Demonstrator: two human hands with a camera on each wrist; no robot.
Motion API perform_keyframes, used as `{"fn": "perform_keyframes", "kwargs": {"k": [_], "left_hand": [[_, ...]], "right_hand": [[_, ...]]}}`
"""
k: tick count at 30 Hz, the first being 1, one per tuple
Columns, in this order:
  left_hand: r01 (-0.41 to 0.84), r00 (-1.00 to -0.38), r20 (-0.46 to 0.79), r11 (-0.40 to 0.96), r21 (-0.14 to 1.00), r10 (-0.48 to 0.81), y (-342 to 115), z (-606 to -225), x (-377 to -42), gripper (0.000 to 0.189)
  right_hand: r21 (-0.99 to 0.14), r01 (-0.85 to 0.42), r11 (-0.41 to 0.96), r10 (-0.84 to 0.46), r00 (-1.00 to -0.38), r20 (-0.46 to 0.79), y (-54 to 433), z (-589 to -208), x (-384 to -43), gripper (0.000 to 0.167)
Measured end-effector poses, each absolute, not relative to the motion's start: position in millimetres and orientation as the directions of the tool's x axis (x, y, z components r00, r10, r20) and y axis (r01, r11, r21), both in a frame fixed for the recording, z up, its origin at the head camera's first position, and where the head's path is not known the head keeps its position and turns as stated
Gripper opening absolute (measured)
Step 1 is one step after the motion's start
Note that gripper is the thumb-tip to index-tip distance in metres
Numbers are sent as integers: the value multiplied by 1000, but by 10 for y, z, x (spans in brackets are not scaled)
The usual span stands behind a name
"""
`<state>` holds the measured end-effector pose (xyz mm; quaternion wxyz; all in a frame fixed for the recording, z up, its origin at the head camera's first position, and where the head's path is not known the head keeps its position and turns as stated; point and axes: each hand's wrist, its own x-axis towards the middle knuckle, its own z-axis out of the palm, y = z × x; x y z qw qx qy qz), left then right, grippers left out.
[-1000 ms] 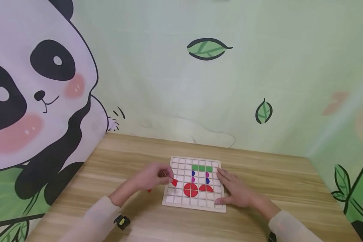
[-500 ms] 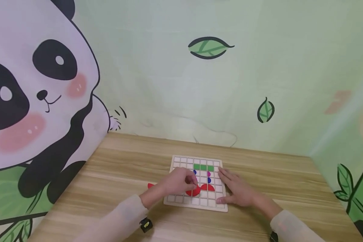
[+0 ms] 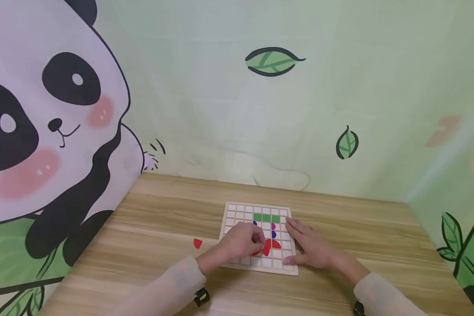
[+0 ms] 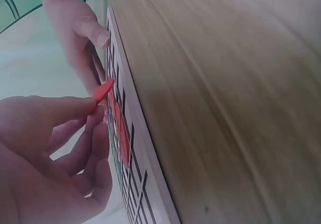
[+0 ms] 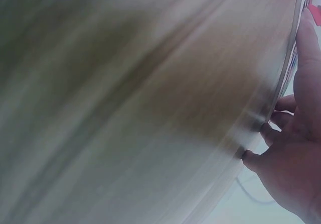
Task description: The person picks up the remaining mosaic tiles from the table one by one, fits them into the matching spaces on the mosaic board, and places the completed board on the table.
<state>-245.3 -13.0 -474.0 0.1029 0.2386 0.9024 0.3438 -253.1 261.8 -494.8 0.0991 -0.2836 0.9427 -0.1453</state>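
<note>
A white gridded puzzle board (image 3: 233, 215) lies on the wooden table. My left hand (image 3: 242, 240) is over its lower middle, pinching a red quarter-circle tile (image 4: 104, 90) between thumb and index finger, tilted close over the squares. Beside that tile a red half-circle shape (image 3: 276, 244) sits in the grid. Farther up are a row of green square tiles (image 3: 266, 217) and small blue and magenta half-circles (image 3: 273, 226). My left hand partly covers the other red tiles. With fingers spread and straight, my right hand (image 3: 313, 249) rests along the board's right edge.
One loose red quarter-circle tile (image 3: 197, 243) lies on the table (image 3: 161, 219) left of the board. Behind the table hangs a pale green backdrop (image 3: 205, 87) with a panda and leaves printed on it.
My left hand has carried the red quarter-circle tile rightward from the board's left edge to its lower middle. The right hand has stayed at the right edge.
</note>
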Motion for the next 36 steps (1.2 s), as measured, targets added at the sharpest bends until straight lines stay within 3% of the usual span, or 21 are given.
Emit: {"fn": "perform_keyframes", "kwargs": {"k": [12, 36], "left_hand": [[375, -853, -38, 663, 648, 520, -109, -4777, -2386, 8], [512, -804, -14, 705, 490, 594, -67, -4796, -2473, 9]], "right_hand": [[-317, -506, 803, -561, -820, -114, 2628, -4998, -2524, 117], [-342, -529, 776, -584, -808, -76, 2623, -5012, -2521, 116]]}}
